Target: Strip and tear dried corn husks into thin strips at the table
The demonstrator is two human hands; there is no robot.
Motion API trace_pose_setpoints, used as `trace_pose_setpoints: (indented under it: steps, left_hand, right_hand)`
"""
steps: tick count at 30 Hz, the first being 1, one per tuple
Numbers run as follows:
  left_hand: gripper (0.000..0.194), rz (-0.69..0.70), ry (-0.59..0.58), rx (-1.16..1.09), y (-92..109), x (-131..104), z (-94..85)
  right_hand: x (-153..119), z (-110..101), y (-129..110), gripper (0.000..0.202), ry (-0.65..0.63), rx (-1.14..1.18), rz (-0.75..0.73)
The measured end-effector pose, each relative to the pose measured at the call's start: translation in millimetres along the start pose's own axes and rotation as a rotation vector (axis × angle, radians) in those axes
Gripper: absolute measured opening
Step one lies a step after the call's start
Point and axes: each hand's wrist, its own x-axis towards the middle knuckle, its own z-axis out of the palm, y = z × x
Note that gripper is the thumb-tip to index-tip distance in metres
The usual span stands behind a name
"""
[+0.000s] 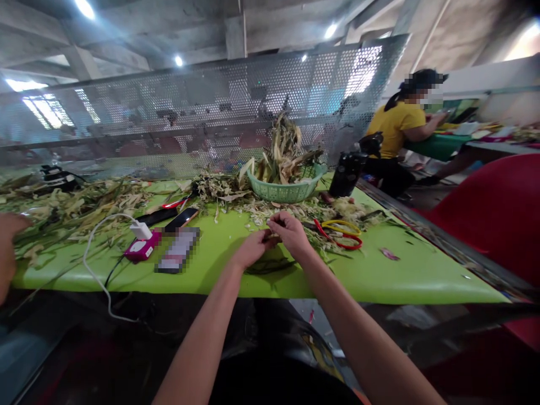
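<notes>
Above the near middle of the green tabletop (225, 275), my left hand (253, 249) and my right hand (291, 233) meet, fingers closed in a pinch. Between them is a small pale brownish piece, perhaps plant matter; its kind cannot be made out. Dark thin strands (272, 267) lie on the table just under my hands. To the right of my right hand rest red- and yellow-handled scissors (340, 232) among scraps of leaf. Beyond my fingertips are pale plant trimmings (257, 214) and a green plastic basket (280, 193) heaped with dry leafy stalks (284, 149).
Left of my hands lie two phones (177, 253) and a magenta power socket (142, 246) with a white cable. A black bottle (346, 173) stands right of the basket. Leaf piles (84, 211) cover the far left, where another person's hand (8, 247) shows. A red chair (493, 208) stands at right.
</notes>
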Motion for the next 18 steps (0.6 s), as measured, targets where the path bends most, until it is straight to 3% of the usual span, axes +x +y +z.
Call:
trace_pose_setpoints:
  steps: [6, 9, 13, 18]
  left_hand:
    - [0.019, 0.011, -0.01, 0.038, 2, -1, 2.7]
    - [0.018, 0.043, 0.069, -0.022, 4, -1, 2.1]
    - [0.03, -0.055, 0.288, -0.417, 7, 0, -0.7]
    - [0.039, -0.129, 0.458, -0.807, 7, 2, -6.4]
  right_hand:
    - [0, -1, -1, 0.014, 0.063, -0.019, -0.02]
    - [0, 1, -4, 0.017, 0.071, 0.007, -0.001]
    - [0, 1, -10, 0.027, 0.059, 0.068, 0.023]
    - [-4, 2, -12, 0.028, -0.174, 0.023, 0.099]
